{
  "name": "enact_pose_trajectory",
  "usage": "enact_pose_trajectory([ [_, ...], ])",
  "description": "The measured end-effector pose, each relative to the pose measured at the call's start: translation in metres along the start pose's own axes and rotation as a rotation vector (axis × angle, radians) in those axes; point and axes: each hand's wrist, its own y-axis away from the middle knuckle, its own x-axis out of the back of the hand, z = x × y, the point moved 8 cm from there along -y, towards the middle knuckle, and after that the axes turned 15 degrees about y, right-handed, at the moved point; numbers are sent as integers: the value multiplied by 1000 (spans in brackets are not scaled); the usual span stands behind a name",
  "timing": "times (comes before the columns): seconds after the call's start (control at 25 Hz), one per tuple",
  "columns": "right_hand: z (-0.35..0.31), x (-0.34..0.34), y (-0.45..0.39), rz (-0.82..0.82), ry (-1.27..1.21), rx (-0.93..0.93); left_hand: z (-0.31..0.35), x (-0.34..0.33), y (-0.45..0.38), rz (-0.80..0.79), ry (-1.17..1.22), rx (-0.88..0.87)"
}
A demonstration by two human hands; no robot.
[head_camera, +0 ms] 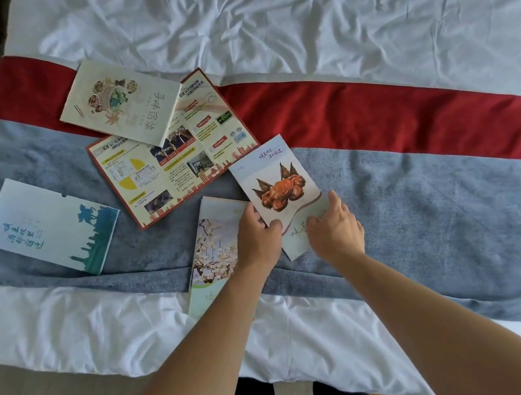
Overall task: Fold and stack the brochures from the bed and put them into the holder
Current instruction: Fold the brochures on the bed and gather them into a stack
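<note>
The crab brochure (277, 191) lies on the blue-grey blanket (410, 205) near the bed's (324, 12) near edge; the left hand (255, 233) pinches its near left edge, and the right hand (335, 226) rests on its near right corner with fingers curled; just left lies a blossom brochure (213, 244), partly under the left hand; farther left, an unfolded red-bordered brochure (173, 164), a food brochure (120, 103) overlapping it, and a skyline brochure (48, 227).

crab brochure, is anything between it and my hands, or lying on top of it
Nothing visible does. The left hand and right hand already hold the near end of the pale folded paper brochure with the orange crab picture. No other brochure lies on it. The holder is not in view.
</note>
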Motion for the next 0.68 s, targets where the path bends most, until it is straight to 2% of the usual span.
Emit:
enact_pose_trajectory([
  [0.12, 7, 0, -3, 2, -66, -36, 2, 4, -3, 102, -91, 5],
  [0.2, 9, -1, -2, -17, -107, -46, 10, 8, 0, 139, -160, -59],
  [0.32, 2, -15, 8, -120, -180, -76, 24, 20, 9, 183, -283, -201],
  [0.44, -18, -38, 24, -222, -255, -78, 23, 48, 11, 272, -387, -201],
  [0.68, -50, -76, 58, -281, -123, -11, 4, 105, 23, 333, -599, -223],
])
